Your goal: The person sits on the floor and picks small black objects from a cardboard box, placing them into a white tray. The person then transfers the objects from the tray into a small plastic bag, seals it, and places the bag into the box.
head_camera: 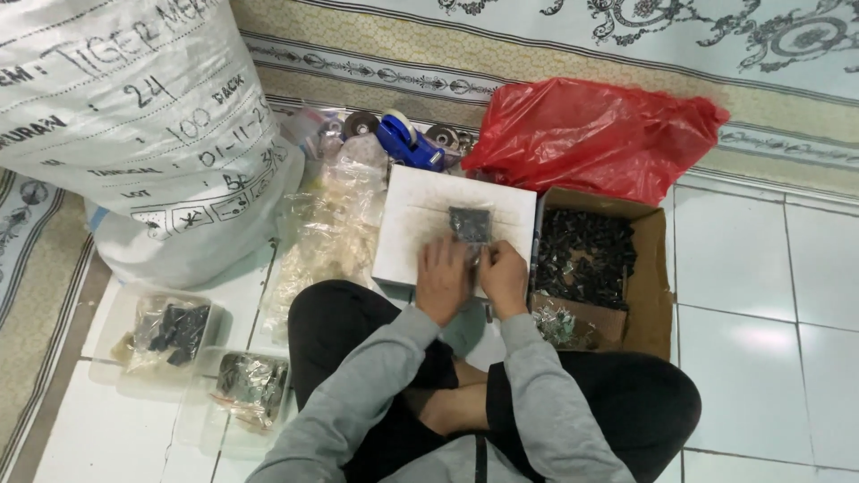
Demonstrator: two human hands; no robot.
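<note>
Small clear packet (470, 225) of dark parts lies on white board (420, 224), held at its near edge by both hands: left hand (442, 279) and right hand (504, 278), fingers curled narrow on it. Right of board: cardboard box (649, 295) of dark parts. Behind board: red plastic bag (595, 134), blue tape dispenser (407, 139). Left of board: white sack (134, 125). Floor: white tiles (761, 295), patterned carpet (537, 54) beyond.

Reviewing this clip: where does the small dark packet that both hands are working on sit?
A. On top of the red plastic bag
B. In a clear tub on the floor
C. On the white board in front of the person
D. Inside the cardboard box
C: the small dark packet lies on the white board, with the left hand and right hand at its near edge.
</note>
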